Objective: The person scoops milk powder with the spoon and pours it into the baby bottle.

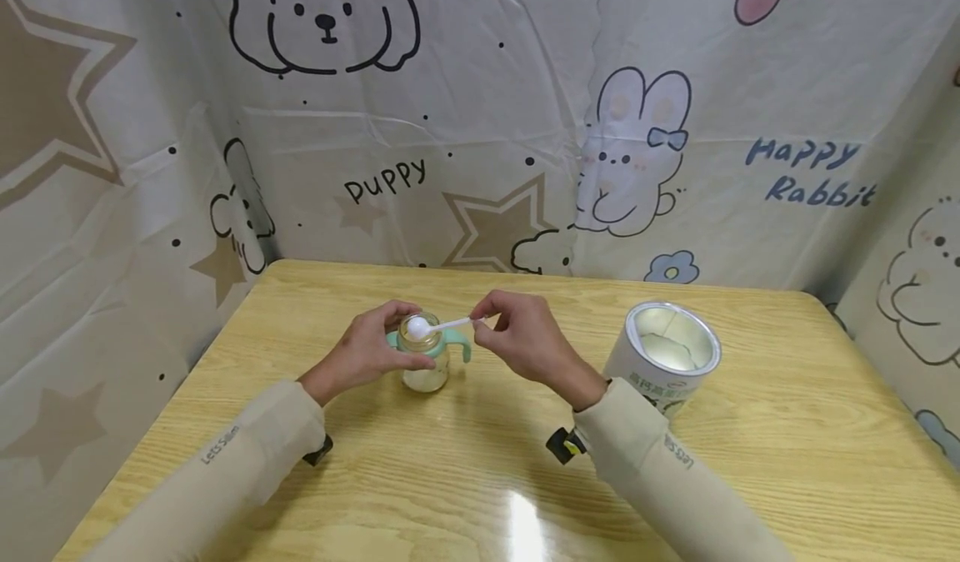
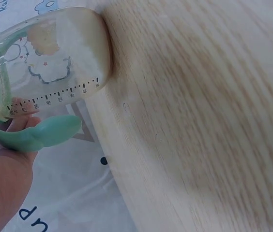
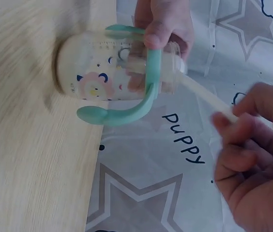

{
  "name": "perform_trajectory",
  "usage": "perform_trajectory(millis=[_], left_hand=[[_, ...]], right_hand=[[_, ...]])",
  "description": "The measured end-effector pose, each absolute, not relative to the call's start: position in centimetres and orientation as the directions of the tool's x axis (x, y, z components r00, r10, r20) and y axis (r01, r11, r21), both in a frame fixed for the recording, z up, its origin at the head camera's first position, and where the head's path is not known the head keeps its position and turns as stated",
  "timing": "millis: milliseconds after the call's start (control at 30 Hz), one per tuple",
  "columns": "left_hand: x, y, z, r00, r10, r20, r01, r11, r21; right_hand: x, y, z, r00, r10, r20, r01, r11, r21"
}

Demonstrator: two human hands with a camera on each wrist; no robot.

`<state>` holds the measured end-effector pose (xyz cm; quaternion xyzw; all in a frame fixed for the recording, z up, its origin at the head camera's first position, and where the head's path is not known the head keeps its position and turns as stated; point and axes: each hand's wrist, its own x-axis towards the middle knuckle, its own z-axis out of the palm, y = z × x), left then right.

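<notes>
Bottle (image 1: 425, 380), green-handled: upright on surface (image 1: 450, 470), grip of left hand (image 1: 375, 341) curled round its upper part. Spoon (image 1: 422, 328), white: handle pinched by right hand (image 1: 521, 337), bowl at bottle's mouth. Can (image 1: 637, 366): standing rightward.

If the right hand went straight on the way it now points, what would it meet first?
Most likely the bottle, perhaps at its green handle; the height of the right hand is hard to judge.
</notes>
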<state>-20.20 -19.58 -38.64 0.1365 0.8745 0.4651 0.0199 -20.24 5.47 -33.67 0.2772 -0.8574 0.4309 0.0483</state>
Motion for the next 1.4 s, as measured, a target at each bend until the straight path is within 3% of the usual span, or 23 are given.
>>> perform_trajectory(millis=[400,700,1067,1400], left_hand=[[-20.5,-19.7,-38.8,-0.961,0.258,0.096,0.226,0.542,0.809],[-20.3,-19.5,-38.5,-0.958,0.266,0.111,0.247,0.559,0.792],[-20.8,-19.4,-36.9,-0.939,0.301,0.167,0.294,0.448,0.844],[-21.0,-18.5,-35.6,-0.919,0.336,0.204,0.347,0.447,0.824]], right_hand=[[-20.1,5.8,-33.5,-0.847,-0.405,0.344,-0.518,0.482,-0.707],[-20.7,6.1,-33.2,-0.914,-0.351,0.205,-0.345,0.404,-0.847],[-21.0,8.0,-31.6,-0.953,-0.288,0.095,-0.162,0.219,-0.962],[-20.9,10.3,-30.6,-0.972,-0.221,0.085,-0.143,0.261,-0.955]])
